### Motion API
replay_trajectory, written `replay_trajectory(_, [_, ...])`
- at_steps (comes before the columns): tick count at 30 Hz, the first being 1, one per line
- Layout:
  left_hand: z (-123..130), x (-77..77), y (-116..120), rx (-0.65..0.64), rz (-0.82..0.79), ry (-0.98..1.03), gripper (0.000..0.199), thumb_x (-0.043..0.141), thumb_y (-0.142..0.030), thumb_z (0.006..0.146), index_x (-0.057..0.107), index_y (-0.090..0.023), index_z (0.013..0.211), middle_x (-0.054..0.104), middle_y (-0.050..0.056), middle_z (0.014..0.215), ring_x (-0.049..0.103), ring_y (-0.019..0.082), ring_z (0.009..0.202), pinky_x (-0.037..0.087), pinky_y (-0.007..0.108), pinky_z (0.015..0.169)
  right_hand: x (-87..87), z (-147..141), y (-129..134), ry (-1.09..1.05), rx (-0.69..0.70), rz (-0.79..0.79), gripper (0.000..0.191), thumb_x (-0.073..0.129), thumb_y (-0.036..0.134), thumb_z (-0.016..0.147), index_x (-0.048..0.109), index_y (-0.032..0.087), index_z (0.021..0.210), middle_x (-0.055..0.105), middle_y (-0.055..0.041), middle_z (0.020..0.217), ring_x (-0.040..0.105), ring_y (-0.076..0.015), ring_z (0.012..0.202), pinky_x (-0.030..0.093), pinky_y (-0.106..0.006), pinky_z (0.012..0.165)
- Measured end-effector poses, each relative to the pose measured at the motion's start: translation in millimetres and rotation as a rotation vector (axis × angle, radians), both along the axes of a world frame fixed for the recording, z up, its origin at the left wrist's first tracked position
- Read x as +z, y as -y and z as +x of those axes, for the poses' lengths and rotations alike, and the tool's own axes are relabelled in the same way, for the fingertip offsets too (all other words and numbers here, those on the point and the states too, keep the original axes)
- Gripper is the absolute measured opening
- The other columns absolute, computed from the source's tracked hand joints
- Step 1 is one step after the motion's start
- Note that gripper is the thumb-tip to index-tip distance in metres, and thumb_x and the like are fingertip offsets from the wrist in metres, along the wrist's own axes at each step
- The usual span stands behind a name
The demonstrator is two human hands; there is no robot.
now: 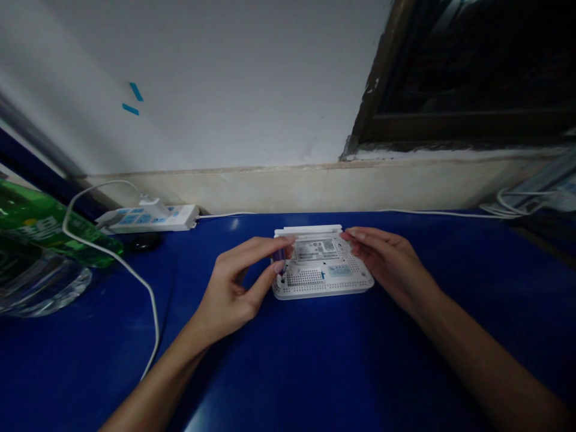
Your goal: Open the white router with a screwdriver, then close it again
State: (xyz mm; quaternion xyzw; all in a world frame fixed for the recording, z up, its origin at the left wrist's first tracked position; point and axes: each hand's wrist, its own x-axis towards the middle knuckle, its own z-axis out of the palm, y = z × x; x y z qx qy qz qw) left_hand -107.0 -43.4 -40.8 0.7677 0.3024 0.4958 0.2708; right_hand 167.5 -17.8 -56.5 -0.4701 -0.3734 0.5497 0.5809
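Note:
A white router lies underside up on the blue table, its vent holes, printed label and a pale blue sticker showing. My left hand pinches a short screwdriver with a purple handle between thumb and fingers. The screwdriver stands nearly upright over the router's near left corner, its lower end by a dark screw hole. At the router's far right corner is my right hand, thumb and fingertips drawn together. Whatever those fingertips may hold is too small to make out.
A white power strip with a plugged-in charger sits at the back left, its cable looping forward. Beside it are a black mouse-like object, a green bottle and a clear plastic container. A wall closes off the back.

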Motion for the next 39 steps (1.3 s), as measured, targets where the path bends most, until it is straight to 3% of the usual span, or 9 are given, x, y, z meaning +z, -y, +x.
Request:
replay_trajectory(5, [-0.2, -0.3, -3.3, 0.040, 0.038, 0.009, 0.034, 0.074, -0.011, 0.091, 0.073, -0.026, 0.121, 0.074, 0.004, 0.108, 0.068, 0.018, 0.095, 0.055, 0.034, 0.085, -0.3, -0.4, 0.7, -0.016, -0.007, 0.005, 0.016, 0.089, 0.030, 0.070, 0.085, 0.022, 0.083, 0.079, -0.0065, 0.088, 0.057, -0.0110, 0.068, 0.051, -0.025, 0.068])
replay_trajectory(13, [-0.3, -0.3, -2.7, 0.045, 0.053, -0.008, 0.032, 0.073, -0.011, 0.091, 0.073, -0.025, 0.121, 0.074, 0.004, 0.110, 0.068, 0.018, 0.097, 0.056, 0.034, 0.086, 0.3, 2.4, -0.2, -0.083, -0.007, 0.012, 0.020, 0.091, 0.033, 0.069, 0.084, 0.023, 0.085, 0.074, -0.0036, 0.083, 0.053, -0.0094, 0.067, 0.048, -0.021, 0.062])
replay_trajectory(21, [-0.9, 0.6, 1.9, -0.001, 0.022, -0.035, 0.045, 0.061, -0.011, 0.098, 0.064, -0.031, 0.139, 0.074, 0.006, 0.124, 0.070, 0.022, 0.112, 0.057, 0.040, 0.096, 2.7, 4.3, -1.4, -0.036, 0.014, 0.005, 0.019, 0.089, 0.038, 0.070, 0.083, 0.026, 0.083, 0.070, -0.0037, 0.082, 0.051, -0.0125, 0.064, 0.049, -0.025, 0.056])
replay_trajectory(32, [0.0, 5.3, -0.6, 0.089, 0.101, -0.012, 0.026, 0.075, -0.013, 0.090, 0.077, -0.025, 0.113, 0.077, 0.004, 0.103, 0.070, 0.018, 0.090, 0.057, 0.033, 0.081, -0.5, 6.2, -3.5, -0.053, 0.026, 0.001, 0.019, 0.088, 0.037, 0.071, 0.082, 0.025, 0.084, 0.069, -0.0035, 0.081, 0.051, -0.0124, 0.065, 0.049, -0.027, 0.059])
replay_trajectory(36, [-2.9, 7.7, 2.1, 0.049, 0.071, -0.040, 0.032, 0.061, -0.012, 0.099, 0.072, -0.026, 0.126, 0.077, 0.005, 0.110, 0.071, 0.019, 0.099, 0.057, 0.035, 0.087, 1.6, 4.6, -1.5, -0.036, 0.024, 0.004, 0.019, 0.089, 0.038, 0.070, 0.082, 0.025, 0.082, 0.069, -0.0037, 0.080, 0.052, -0.0125, 0.065, 0.048, -0.026, 0.058])
replay_trajectory(39, [-2.5, 5.1, 2.2, 0.049, 0.056, -0.029, 0.035, 0.061, -0.012, 0.099, 0.070, -0.026, 0.130, 0.077, 0.005, 0.114, 0.072, 0.020, 0.104, 0.057, 0.037, 0.092, 3.5, 3.1, 0.4, -0.006, 0.025, 0.002, 0.020, 0.089, 0.039, 0.069, 0.083, 0.025, 0.082, 0.069, -0.0037, 0.078, 0.051, -0.0132, 0.064, 0.047, -0.028, 0.058])
